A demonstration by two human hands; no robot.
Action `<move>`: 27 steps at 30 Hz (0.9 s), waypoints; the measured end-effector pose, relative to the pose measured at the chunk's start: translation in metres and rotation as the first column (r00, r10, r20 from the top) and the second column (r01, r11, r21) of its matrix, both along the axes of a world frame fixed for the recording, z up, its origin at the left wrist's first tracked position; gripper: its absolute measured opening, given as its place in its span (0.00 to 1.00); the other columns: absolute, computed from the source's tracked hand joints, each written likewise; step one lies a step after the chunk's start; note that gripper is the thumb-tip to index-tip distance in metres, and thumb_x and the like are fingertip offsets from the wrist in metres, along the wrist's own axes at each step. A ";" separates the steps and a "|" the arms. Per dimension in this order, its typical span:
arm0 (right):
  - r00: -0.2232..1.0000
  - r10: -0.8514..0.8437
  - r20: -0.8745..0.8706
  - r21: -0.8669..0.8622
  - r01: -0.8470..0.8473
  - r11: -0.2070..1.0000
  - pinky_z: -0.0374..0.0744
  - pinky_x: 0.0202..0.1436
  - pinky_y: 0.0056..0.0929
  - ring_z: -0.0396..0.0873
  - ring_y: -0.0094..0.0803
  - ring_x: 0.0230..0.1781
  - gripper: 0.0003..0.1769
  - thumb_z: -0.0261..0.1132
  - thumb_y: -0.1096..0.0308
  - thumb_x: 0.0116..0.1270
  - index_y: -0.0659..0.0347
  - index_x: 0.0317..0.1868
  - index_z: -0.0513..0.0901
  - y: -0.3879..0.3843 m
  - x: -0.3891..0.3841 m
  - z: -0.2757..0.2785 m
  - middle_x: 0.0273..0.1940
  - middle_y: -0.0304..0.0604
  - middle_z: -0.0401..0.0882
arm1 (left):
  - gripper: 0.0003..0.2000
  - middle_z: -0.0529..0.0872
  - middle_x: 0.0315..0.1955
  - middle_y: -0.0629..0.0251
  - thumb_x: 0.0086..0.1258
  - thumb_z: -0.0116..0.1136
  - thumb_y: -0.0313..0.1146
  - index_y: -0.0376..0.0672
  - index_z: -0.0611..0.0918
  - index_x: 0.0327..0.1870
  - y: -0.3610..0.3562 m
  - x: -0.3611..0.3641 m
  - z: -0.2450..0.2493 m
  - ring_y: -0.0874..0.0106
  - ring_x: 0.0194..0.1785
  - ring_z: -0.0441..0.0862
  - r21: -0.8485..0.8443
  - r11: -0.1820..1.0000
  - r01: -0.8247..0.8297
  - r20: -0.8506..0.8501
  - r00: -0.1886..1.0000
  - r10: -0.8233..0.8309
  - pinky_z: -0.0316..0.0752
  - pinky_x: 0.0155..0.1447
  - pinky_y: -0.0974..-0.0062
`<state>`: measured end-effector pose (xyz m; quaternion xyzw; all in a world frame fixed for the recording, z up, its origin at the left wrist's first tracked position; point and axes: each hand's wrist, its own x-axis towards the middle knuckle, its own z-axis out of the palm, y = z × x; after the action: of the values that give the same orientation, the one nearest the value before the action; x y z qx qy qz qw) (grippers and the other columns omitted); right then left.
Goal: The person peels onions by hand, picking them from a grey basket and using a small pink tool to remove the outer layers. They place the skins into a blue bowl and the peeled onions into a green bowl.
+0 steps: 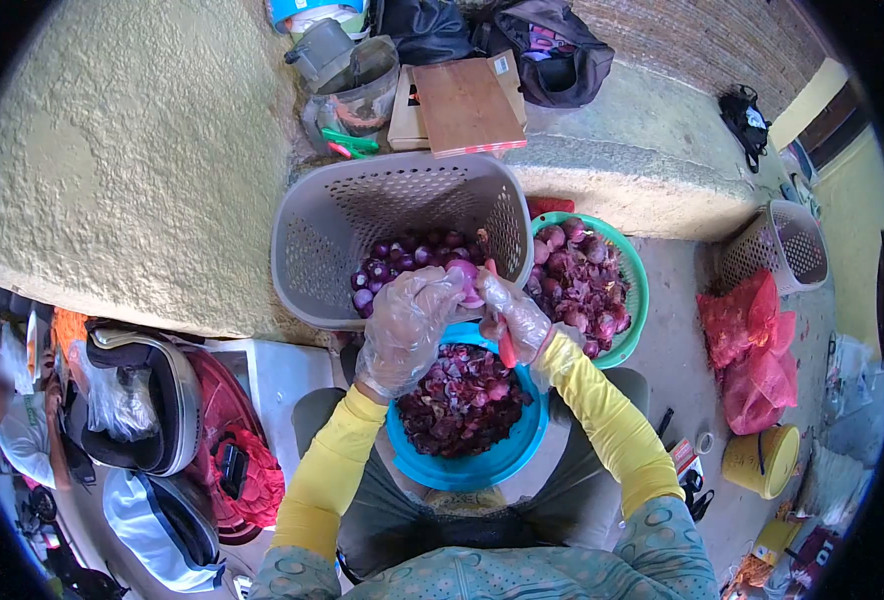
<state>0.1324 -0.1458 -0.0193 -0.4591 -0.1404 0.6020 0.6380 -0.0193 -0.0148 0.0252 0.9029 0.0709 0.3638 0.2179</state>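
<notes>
My left hand [403,322], in a clear plastic glove, is closed on a purple onion [466,284]. Gloved the same way, my right hand [518,318] grips a red-handled knife [506,344] close against that onion; its blade is hard to make out. Both hands are above the near rim of a grey perforated basket [297,255], where peeled onions [402,258] lie. Below them, a blue basin [533,425] between my knees holds onion skins [462,405]. To the right, a green basket [642,290] contains unpeeled onions [574,270] and loose skins.
A raised ledge [652,140] runs behind, bearing a brown board [470,105] and a dark bag [552,60]. Red mesh sacks [752,350] and a yellow bucket [760,461] stand right. A helmet [177,400] lies left. Another person's white sleeve [27,440] shows at far left.
</notes>
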 end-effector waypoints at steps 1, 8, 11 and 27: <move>1.000 -0.016 0.007 -0.005 0.016 1.000 0.62 0.25 0.17 0.61 0.13 0.25 0.32 0.65 0.40 0.76 0.52 0.68 0.73 0.001 -0.002 0.003 0.39 0.24 0.71 | 0.08 0.87 0.45 0.59 0.68 0.69 0.30 0.45 0.86 0.47 -0.002 0.000 0.001 0.56 0.51 0.85 -0.036 0.999 -0.036 -0.017 0.999 0.036 0.79 0.56 0.59; 0.999 0.012 0.049 -0.031 -0.010 0.999 0.62 0.26 0.16 0.61 0.13 0.26 0.36 0.59 0.32 0.76 0.51 0.70 0.74 0.003 -0.002 0.004 0.39 0.25 0.74 | 0.05 0.86 0.45 0.59 0.70 0.66 0.31 0.44 0.84 0.42 -0.004 0.002 0.000 0.55 0.49 0.84 -0.117 0.992 -0.049 -0.062 0.997 0.042 0.77 0.53 0.59; 0.997 -0.037 0.064 -0.093 0.043 0.995 0.62 0.26 0.17 0.62 0.14 0.26 0.38 0.56 0.30 0.76 0.52 0.69 0.76 0.003 0.003 0.001 0.39 0.26 0.77 | 0.04 0.86 0.44 0.60 0.70 0.65 0.31 0.44 0.84 0.41 -0.005 0.002 0.006 0.55 0.49 0.84 -0.100 0.995 0.011 -0.136 0.990 -0.024 0.77 0.52 0.59; 0.998 0.004 -0.059 0.191 0.007 0.982 0.64 0.24 0.12 0.70 0.10 0.30 0.38 0.56 0.37 0.79 0.54 0.78 0.69 0.002 0.000 0.014 0.53 0.31 0.83 | 0.04 0.86 0.40 0.59 0.75 0.58 0.24 0.34 0.81 0.45 -0.002 0.004 -0.014 0.70 0.44 0.85 -0.834 0.494 0.247 0.196 0.969 -0.153 0.80 0.52 0.71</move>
<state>0.1321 -0.1433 -0.0054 -0.3780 -0.1782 0.5985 0.6835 -0.0155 -0.0163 0.0112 0.6632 0.1244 0.2973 0.6755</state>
